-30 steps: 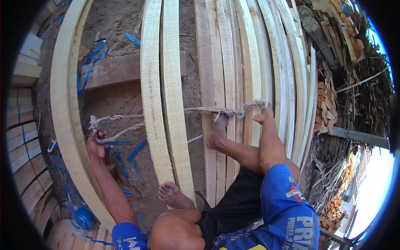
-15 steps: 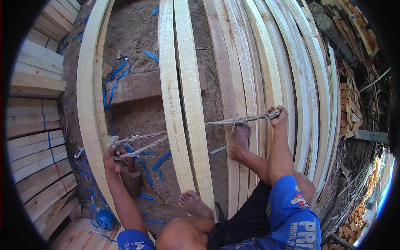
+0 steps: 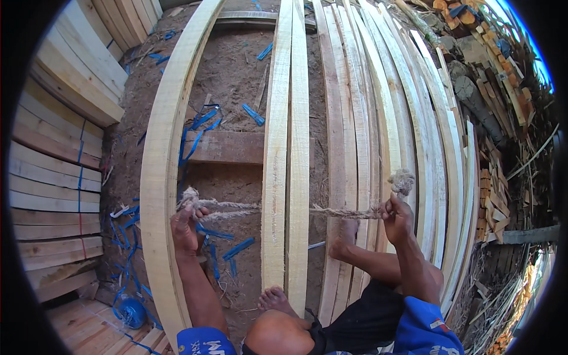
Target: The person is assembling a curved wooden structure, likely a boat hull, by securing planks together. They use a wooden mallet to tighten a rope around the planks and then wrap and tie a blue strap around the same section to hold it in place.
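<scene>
One bare foot rests at the near end of the pair of boards, maybe to keep them still. The left hand grips a rope left of the pair; the right hand grips it on the right. The rope runs under the pair, and the hands are apart, so it looks nearly straight. Farther up, a wood block sits under the pair and seems to lift it off the dirt. Blue strap bits lie left of the pair, with stacked wood farther left. Long boards lie to its right, then piled scrap wood.
</scene>
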Demonstrator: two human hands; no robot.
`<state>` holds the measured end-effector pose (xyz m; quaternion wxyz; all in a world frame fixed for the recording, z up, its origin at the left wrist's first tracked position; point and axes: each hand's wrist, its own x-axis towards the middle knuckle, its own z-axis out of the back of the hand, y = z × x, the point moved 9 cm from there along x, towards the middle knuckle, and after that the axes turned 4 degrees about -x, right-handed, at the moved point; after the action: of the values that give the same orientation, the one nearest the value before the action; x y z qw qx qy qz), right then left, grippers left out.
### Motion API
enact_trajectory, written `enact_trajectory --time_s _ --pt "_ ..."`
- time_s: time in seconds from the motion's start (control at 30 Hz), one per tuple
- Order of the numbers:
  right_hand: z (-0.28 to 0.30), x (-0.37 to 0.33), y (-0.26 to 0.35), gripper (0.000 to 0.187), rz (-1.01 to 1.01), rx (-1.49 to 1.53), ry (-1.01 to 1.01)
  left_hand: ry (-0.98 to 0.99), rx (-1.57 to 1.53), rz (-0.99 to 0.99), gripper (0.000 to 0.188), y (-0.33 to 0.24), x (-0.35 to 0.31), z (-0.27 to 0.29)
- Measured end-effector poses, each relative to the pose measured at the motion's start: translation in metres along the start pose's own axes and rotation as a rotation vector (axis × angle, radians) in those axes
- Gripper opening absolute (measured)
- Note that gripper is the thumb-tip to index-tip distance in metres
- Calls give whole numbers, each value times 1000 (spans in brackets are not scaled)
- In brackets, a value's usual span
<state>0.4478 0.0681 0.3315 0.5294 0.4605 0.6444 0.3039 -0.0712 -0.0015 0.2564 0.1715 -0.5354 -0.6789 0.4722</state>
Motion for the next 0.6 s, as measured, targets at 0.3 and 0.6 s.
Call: enact_trajectory --time_s 0.3,0.6 --pt "-112 -31 28 23 -62 -938 410 172 -34 9 29 7 -35 -44" --pt "-143 -20 -11 42 -253 -954 491 250 144 155 18 45 -36 -114"
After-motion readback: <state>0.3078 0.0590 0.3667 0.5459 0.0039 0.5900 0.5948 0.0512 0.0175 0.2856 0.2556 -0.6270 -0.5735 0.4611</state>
